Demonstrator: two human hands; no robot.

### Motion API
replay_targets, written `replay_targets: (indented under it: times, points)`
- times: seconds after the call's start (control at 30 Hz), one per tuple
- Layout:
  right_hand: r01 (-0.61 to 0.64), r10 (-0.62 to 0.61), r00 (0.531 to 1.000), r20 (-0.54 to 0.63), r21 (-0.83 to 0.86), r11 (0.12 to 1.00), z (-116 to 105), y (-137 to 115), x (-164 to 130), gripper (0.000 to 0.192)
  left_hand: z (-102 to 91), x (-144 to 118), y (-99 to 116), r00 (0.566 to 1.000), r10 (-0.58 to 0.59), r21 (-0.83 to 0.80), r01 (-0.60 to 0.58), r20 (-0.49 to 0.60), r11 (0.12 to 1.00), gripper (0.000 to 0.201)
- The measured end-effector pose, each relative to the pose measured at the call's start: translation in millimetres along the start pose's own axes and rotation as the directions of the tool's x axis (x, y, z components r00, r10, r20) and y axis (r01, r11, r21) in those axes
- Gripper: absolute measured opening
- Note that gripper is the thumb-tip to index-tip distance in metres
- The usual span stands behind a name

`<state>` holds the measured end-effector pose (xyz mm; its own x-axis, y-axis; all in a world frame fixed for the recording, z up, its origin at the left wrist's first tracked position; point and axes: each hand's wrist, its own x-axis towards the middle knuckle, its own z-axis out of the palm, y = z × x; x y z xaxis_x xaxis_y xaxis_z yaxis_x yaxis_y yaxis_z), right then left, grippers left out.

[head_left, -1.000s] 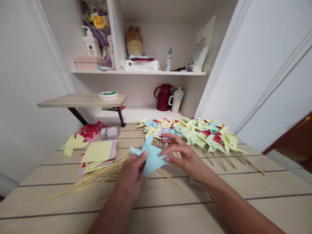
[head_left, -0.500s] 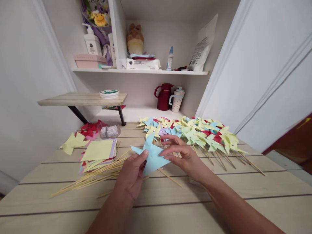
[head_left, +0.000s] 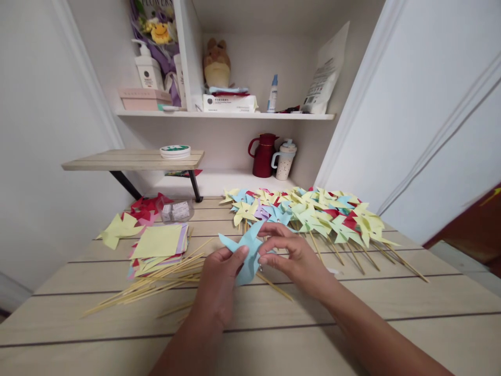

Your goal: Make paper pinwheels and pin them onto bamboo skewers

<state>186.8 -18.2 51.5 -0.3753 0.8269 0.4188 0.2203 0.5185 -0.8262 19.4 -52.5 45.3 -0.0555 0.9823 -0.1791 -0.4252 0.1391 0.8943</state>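
Left hand (head_left: pixel 219 279) and right hand (head_left: pixel 291 256) both pinch a light-blue folded paper pinwheel (head_left: pixel 246 251) above the pale wooden slatted table (head_left: pixel 274 318); its centre is hidden by fingers. Loose bamboo skewers (head_left: pixel 156 284) lie left, finished paper pinwheels pile (head_left: pixel 313 214) behind. Shelf labels are too small to read; only "FLOWERS" on the bouquet wrap (head_left: pixel 154 5).
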Motion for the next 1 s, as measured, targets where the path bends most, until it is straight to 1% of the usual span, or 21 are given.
replay_targets:
  times: [0.13,0.23,0.3,0.37,0.57,0.7,0.87,0.93,1.0]
  points:
    - [-0.050,0.048,0.998,-0.027,-0.064,0.997,0.0,0.5,-1.0,0.005,1.0,0.4,0.5,0.996,0.078,0.105,-0.072,-0.052,0.992,0.026]
    - [-0.025,0.023,0.999,-0.022,-0.117,0.993,-0.3,2.4,-1.5,0.006,1.6,0.8,0.0,0.991,0.120,0.164,-0.108,-0.064,0.981,0.026]
    - [0.002,-0.004,1.000,-0.017,-0.148,0.989,0.2,3.2,-1.8,0.006,2.1,0.9,-0.8,0.988,0.139,0.178,-0.126,-0.065,0.976,0.026]
    - [0.003,-0.008,1.000,-0.028,-0.165,0.986,1.1,3.2,-2.0,0.006,2.4,0.9,-1.8,0.986,0.146,0.189,-0.130,-0.074,0.973,0.026]
    - [-0.066,0.056,0.996,-0.068,-0.148,0.987,1.5,0.9,-1.5,0.008,2.7,1.4,-6.3,0.987,0.139,0.202,-0.121,-0.076,0.972,0.026]
    - [-0.065,0.051,0.994,-0.094,-0.149,0.987,-0.4,-0.5,-0.4,0.009,3.3,2.0,-7.2,0.988,0.136,0.210,-0.118,-0.073,0.971,0.026]
    - [-0.043,0.034,0.996,-0.079,-0.111,0.993,0.0,-3.0,0.7,0.011,4.2,2.3,-6.7,0.985,0.170,0.242,-0.155,-0.041,0.958,0.025]
    - [-0.050,0.043,0.996,-0.074,-0.099,0.994,1.0,-3.7,0.8,0.012,4.3,2.3,-7.2,0.982,0.186,0.249,-0.176,-0.018,0.952,0.027]
    - [-0.072,0.066,0.995,-0.068,-0.086,0.994,1.6,-4.3,0.8,0.013,4.2,2.5,-7.5,0.980,0.198,0.253,-0.187,-0.019,0.949,0.028]
